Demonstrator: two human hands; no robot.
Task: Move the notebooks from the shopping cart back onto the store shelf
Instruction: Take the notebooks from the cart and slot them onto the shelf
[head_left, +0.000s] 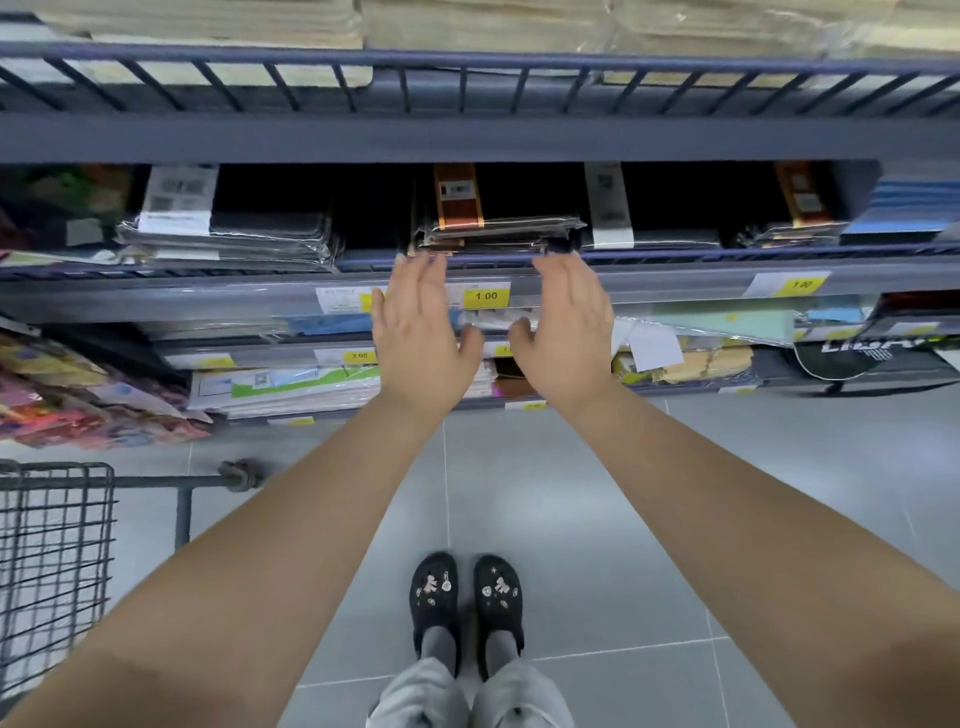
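Both hands were spread, fingers straight and holding nothing; the left hand and right hand reached forward palms facing each other; just beyond their fingertips the stack of wrapped notebooks lay on the shelf, spanning the gap between them; whether the fingertips touched it could not be told; a yellow price tag showed between the hands; the shopping cart stood well behind and left of the left hand.

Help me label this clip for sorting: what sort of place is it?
Most likely a stationery aisle in a shop: metal shelves stacked with plastic-wrapped notebooks, yellow price tags on the shelf edges, and a wire shopping cart.
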